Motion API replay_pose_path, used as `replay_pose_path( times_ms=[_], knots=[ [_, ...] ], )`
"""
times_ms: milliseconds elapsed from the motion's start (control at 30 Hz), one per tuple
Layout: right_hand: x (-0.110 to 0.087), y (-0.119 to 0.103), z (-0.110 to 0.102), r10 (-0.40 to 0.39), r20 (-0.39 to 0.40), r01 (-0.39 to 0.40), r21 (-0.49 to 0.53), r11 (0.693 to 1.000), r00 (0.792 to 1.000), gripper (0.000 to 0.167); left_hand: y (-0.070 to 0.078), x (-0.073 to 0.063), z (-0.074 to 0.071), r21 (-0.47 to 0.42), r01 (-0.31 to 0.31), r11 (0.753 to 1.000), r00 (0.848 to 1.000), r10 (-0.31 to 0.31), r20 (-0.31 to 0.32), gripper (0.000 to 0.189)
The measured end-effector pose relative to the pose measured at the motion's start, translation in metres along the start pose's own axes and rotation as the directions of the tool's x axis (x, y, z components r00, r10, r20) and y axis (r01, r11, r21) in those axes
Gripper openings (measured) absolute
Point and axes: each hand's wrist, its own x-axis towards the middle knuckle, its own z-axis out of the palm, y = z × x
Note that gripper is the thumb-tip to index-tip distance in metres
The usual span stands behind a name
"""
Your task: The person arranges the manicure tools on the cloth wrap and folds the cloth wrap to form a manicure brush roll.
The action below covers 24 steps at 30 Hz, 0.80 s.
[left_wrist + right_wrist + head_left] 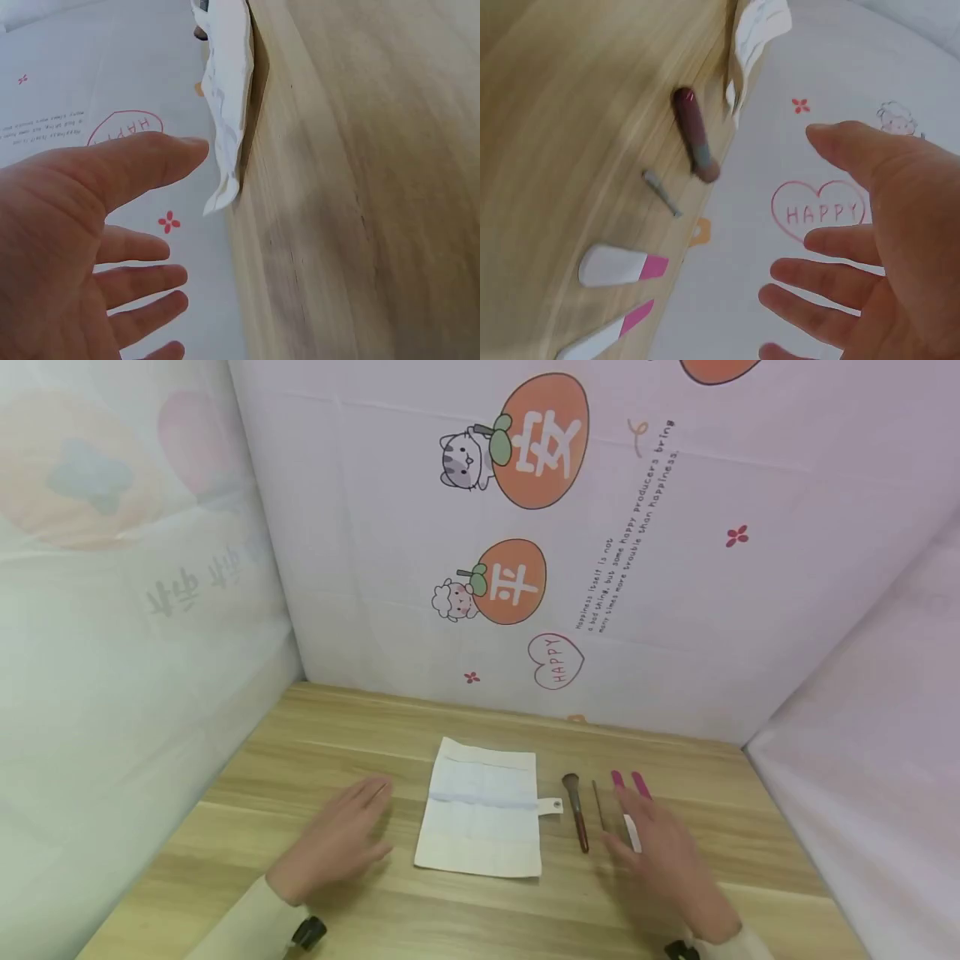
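Head view: the white case [480, 853] lies unfolded on the desk [360, 714], its snap tab [550, 807] extended toward the tools. Beside it, from the tab outward, a brush [576, 812], a thin rod [598, 804] and two pink-and-white tools [641, 785] form a row, all outside the case. The left hand [337, 843] is apart from the case on the opposite side; the right hand [660, 864] partly covers the pink-and-white tools. Judged from this arrangement, the unfolding is complete, whereas no tool is in hand or seen in the case; work with the tools appears wholly outstanding.

Left wrist view: the case is seen nearly edge-on, its near corner curling. The left hand is spread, thumb apart from the fingers, grasping nothing; the thumb tip appears near the case's edge, contact seeming absent.

Right wrist view: the right hand is likewise spread and unladen. The brush, rod and both pink-and-white tools rest on the desk, separate from one another.
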Motion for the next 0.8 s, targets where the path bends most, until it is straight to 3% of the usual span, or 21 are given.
replay_pose_path(
  times_ms=[200, 400, 600, 700, 800],
  knots=[
    [0.02, 0.029, 0.006, -0.007, 0.034, 0.006, 0.054, 0.999, 0.999, 0.058, -0.002, 0.02, 0.009, -0.134, 0.047, 0.99, 0.999, -0.044, 0.03, 0.068],
    [0.04, 0.058, 0.014, 0.03, 0.07, -0.038, 0.107, 0.994, 0.997, 0.026, -0.004, 0.04, 0.021, -0.289, 0.052, 0.956, 0.997, -0.035, 0.063, 0.064],
    [0.051, 0.074, 0.024, 0.077, 0.115, -0.095, 0.158, 0.983, 0.99, 0.037, -0.004, 0.059, 0.033, -0.384, -0.021, 0.923, 0.997, 0.048, 0.062, 0.056],
    [0.054, 0.077, 0.026, 0.113, 0.173, -0.143, 0.174, 0.974, 0.978, 0.024, -0.004, 0.069, 0.039, -0.404, -0.018, 0.915, 0.994, 0.059, 0.089, 0.056],
    [0.058, 0.079, 0.028, 0.144, 0.22, -0.189, 0.198, 0.962, 0.965, 0.034, -0.004, 0.077, 0.044, -0.393, 0.007, 0.92, 0.992, 0.044, 0.119, 0.058]
  ],
)
